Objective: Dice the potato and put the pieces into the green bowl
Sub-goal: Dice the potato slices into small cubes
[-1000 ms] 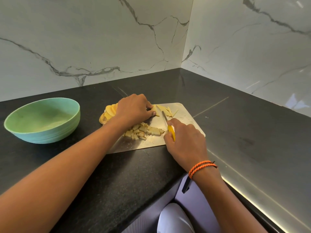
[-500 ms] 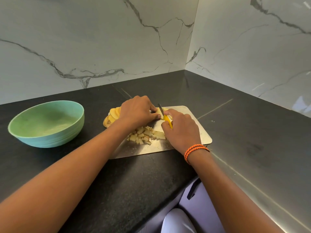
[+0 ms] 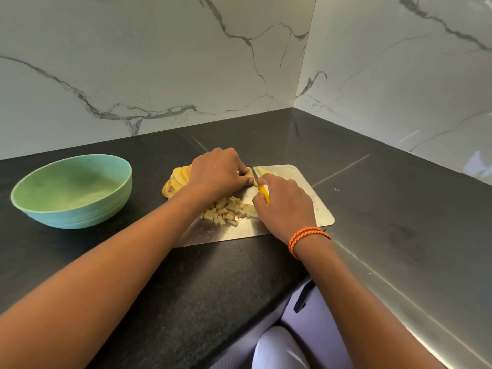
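Fingertips (image 3: 246,173) of the left hand (image 3: 217,170) are curled down and bunched onto the potato strips being cut, pressing them flat to the board, with the knuckles raised, likely so the blade has a guide to run against and the tips stay tucked away from the edge. Just beside them, touching or nearly so, the short knife (image 3: 259,183) stands with its blade angled down into the strips; the right hand (image 3: 283,203) is wrapped closed round its yellow handle, forefinger riding forward near the blade, a hold that judges as suited to small, controlled cross-cuts. Beyond the blade, further strips (image 3: 262,170) lie waiting in line. Behind the left knuckles, a fan of uncut potato slices (image 3: 177,179) overhangs the far-left corner of the cutting board (image 3: 316,209), parked out of the knife's way. On the near side of both hands, a heap of diced pieces (image 3: 226,211) sits on the board, pushed clear of the working spot. Well apart to the left, on the dark counter (image 3: 386,222), the green bowl (image 3: 72,191) appears to hold no potato yet, so dicing seems partway done and transfer not begun.
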Available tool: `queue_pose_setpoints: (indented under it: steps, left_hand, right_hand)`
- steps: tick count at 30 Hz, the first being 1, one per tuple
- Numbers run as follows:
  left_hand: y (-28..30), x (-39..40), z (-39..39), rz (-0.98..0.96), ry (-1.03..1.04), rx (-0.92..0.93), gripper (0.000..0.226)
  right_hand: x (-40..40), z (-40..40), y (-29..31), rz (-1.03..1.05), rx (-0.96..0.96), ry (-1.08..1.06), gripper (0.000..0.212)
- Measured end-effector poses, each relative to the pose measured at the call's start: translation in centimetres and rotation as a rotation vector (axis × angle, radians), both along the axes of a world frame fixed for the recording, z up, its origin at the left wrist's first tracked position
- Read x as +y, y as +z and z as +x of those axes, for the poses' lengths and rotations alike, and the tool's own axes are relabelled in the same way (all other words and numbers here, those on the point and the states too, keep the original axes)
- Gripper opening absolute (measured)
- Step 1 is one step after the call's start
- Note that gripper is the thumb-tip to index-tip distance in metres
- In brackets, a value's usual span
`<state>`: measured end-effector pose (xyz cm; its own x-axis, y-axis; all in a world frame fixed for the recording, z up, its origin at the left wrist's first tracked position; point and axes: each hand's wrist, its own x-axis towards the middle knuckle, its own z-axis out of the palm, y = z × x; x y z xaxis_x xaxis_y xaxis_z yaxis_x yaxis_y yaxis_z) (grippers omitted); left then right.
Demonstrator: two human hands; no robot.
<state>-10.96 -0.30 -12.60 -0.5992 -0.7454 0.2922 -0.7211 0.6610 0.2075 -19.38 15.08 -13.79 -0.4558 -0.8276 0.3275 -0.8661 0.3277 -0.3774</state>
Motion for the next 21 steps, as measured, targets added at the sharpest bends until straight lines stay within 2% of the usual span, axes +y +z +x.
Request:
queue_pose_setpoints:
  steps: [14, 21]
  left_hand:
    - [0.0, 0.5, 0.1, 0.027, -0.011, 0.017, 0.042]
    - [-0.1, 0.4, 0.0, 0.036, 0.001, 0.045, 0.042]
  right_hand:
    - [5.4, 0.6, -0.2, 0.045, 0.022, -0.020, 0.040]
    - [3.4, 0.3, 0.1, -0.078, -0.048, -0.034, 0.041]
